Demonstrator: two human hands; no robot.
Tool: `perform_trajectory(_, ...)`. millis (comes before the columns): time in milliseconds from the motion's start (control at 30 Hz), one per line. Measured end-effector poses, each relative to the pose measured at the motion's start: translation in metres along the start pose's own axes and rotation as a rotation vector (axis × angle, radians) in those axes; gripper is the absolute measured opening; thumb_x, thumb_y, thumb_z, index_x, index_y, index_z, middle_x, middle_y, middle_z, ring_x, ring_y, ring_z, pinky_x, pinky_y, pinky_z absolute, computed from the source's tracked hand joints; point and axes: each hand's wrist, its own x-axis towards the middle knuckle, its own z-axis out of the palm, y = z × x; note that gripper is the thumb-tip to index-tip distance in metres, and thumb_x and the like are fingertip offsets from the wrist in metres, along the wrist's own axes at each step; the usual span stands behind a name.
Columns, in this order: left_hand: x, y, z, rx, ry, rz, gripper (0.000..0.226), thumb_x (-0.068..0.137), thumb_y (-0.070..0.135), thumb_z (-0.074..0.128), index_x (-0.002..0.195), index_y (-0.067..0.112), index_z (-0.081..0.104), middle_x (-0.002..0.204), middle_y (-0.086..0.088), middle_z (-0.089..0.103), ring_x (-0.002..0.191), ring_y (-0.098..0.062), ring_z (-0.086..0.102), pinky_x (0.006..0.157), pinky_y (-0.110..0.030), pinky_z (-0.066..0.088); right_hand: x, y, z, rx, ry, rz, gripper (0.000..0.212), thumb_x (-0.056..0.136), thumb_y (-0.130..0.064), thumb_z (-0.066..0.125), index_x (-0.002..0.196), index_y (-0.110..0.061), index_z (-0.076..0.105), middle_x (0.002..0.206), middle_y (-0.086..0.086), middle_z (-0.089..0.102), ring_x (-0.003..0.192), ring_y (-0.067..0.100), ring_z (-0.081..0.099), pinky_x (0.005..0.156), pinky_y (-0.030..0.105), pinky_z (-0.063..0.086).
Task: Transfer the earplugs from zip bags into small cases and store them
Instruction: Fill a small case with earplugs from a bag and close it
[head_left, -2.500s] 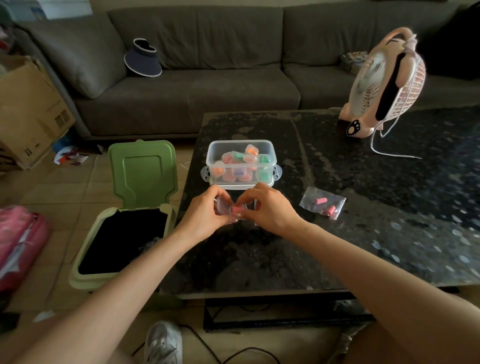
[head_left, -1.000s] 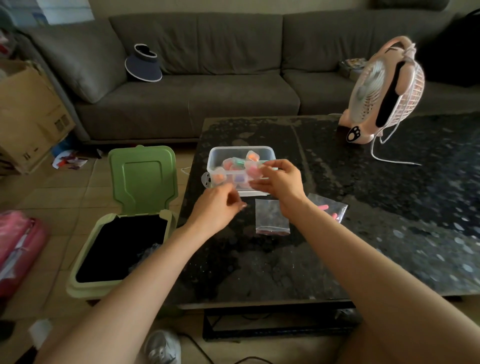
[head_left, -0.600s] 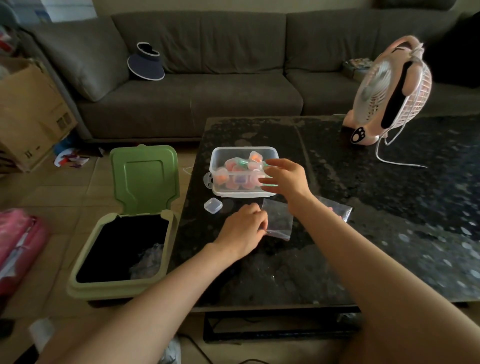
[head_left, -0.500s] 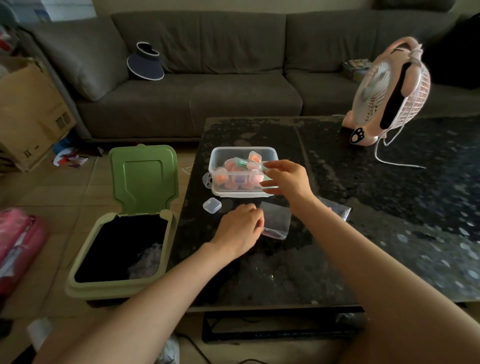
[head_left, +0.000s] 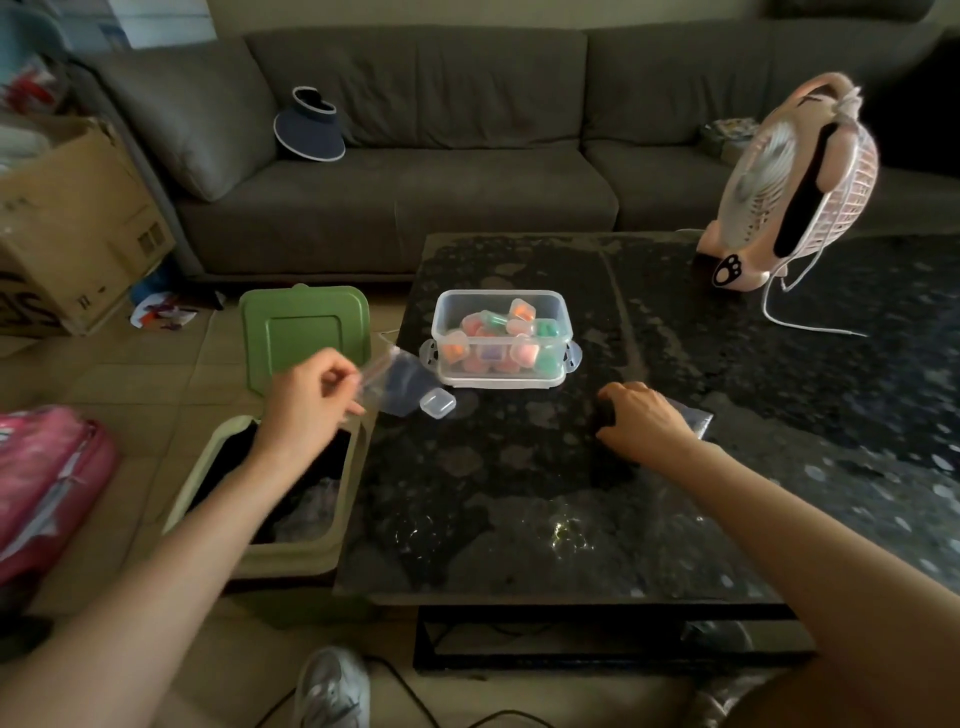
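The left forearm (head_left: 171, 561) extended forward from the lower left. The left hand (head_left: 306, 410) was held in the air with its back toward the camera, fingers curled and fingertips pinching one edge of a clear zip bag (head_left: 395, 382). The right forearm (head_left: 810, 525) extended from the lower right. The right hand (head_left: 644, 421) lay palm down, knuckles up and fingers bent downward, over a second zip bag (head_left: 696, 423). Whether it gripped that bag was not visible. The hands were well apart.

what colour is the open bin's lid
Green: the raised plastic bin lid, clearest in head view.
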Motion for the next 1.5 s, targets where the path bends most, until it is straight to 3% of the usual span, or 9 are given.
perform_trajectory(133, 0.01, -0.05, -0.03, 0.015, 0.108, -0.22, 0.017, 0.09, 0.0, 0.056, 0.078, 0.013, 0.053, 0.066, 0.004, 0.061, 0.06, -0.014, 0.064, 0.055, -0.023, 0.055, -0.006, 0.0, -0.001, -0.047, 0.021, -0.056, 0.033, 0.083, -0.02, 0.058, 0.116, -0.017, 0.055, 0.12, 0.006, 0.055, 0.106, 0.027, 0.057, 0.088, 0.044, 0.05)
perform_trajectory(233, 0.01, -0.087, -0.04, 0.07, 0.146, -0.383, 0.03, 0.089, -0.001, 0.057, 0.065, 0.016, 0.049, 0.047, 0.006, 0.06, 0.046, 0.001, 0.061, 0.059, -0.026, 0.049, -0.008, -0.004, -0.002, -0.079, 0.058, -0.091, 0.031, 0.085, -0.018, 0.058, 0.117, -0.018, 0.057, 0.121, 0.005, 0.054, 0.104, 0.025, 0.058, 0.084, 0.039, 0.052)
perform_trajectory(367, -0.004, -0.121, -0.033, 0.261, 0.124, -0.555, 0.013, 0.087, 0.0, 0.057, 0.076, 0.001, 0.064, 0.08, -0.026, 0.069, 0.081, -0.038, 0.067, 0.074, -0.041, 0.052, -0.012, -0.01, -0.001, -0.101, 0.086, -0.133, 0.034, 0.086, -0.016, 0.057, 0.119, -0.024, 0.057, 0.119, 0.005, 0.054, 0.106, 0.025, 0.057, 0.075, 0.031, 0.044)
perform_trajectory(700, -0.024, -0.134, -0.021, 0.345, -0.179, -0.747, 0.018, 0.088, 0.017, 0.061, 0.094, 0.0, 0.062, 0.098, -0.022, 0.064, 0.088, -0.036, 0.061, 0.074, -0.037, 0.052, -0.015, -0.016, 0.0, 0.005, 0.062, -0.189, 0.032, 0.089, -0.002, 0.05, 0.112, -0.02, 0.063, 0.111, 0.003, 0.053, 0.103, 0.02, 0.056, 0.072, 0.022, 0.04)
perform_trajectory(933, -0.019, -0.105, -0.01, 0.401, -0.221, -0.642, 0.038, 0.09, 0.02, 0.061, 0.059, 0.019, 0.039, 0.063, -0.001, 0.043, 0.065, -0.023, 0.049, 0.066, -0.032, 0.038, -0.014, -0.017, -0.008, -0.002, 0.161, -0.036, 0.04, 0.086, -0.022, 0.059, 0.125, -0.023, 0.055, 0.129, 0.007, 0.049, 0.122, 0.029, 0.04, 0.096, 0.043, 0.039)
perform_trajectory(1067, -0.005, -0.073, -0.003, 0.433, -0.156, -0.449, 0.018, 0.09, 0.025, 0.062, 0.1, 0.011, 0.065, 0.107, -0.01, 0.065, 0.103, -0.031, 0.059, 0.082, -0.036, 0.048, -0.008, -0.006, -0.009, 0.029, 0.07, 0.183, 0.052, 0.088, -0.033, 0.059, 0.135, -0.02, 0.043, 0.139, 0.012, 0.039, 0.13, 0.034, 0.032, 0.101, 0.051, 0.033)
perform_trajectory(1200, 0.004, -0.03, 0.017, 0.386, -0.06, -0.251, 0.018, 0.092, 0.021, 0.058, 0.107, 0.012, 0.062, 0.117, -0.006, 0.058, 0.099, -0.023, 0.06, 0.075, -0.034, 0.051, -0.005, 0.007, -0.015, 0.125, 0.027, 0.266, 0.059, 0.081, -0.023, 0.069, 0.135, -0.017, 0.045, 0.135, 0.015, 0.041, 0.127, 0.037, 0.037, 0.1, 0.048, 0.04)
perform_trajectory(1367, 0.005, 0.02, 0.047, 0.244, -0.023, -0.023, 0.013, 0.089, 0.014, 0.059, 0.1, 0.01, 0.064, 0.109, -0.006, 0.059, 0.099, -0.024, 0.058, 0.084, -0.037, 0.049, -0.012, 0.01, -0.018, 0.332, 0.025, 0.222, 0.062, 0.072, -0.009, 0.078, 0.128, -0.013, 0.053, 0.129, 0.015, 0.045, 0.112, 0.03, 0.052, 0.075, 0.028, 0.046)
perform_trajectory(1500, -0.008, 0.063, 0.073, 0.106, -0.128, 0.096, 0.013, 0.088, 0.016, 0.062, 0.101, 0.012, 0.065, 0.105, 0.002, 0.06, 0.099, -0.013, 0.055, 0.08, -0.022, 0.041, -0.014, 0.003, -0.022, 0.546, 0.02, 0.101, 0.049, 0.073, -0.002, 0.076, 0.118, -0.009, 0.06, 0.078, -0.004, 0.052, 0.071, 0.011, 0.053, 0.06, 0.021, 0.042)
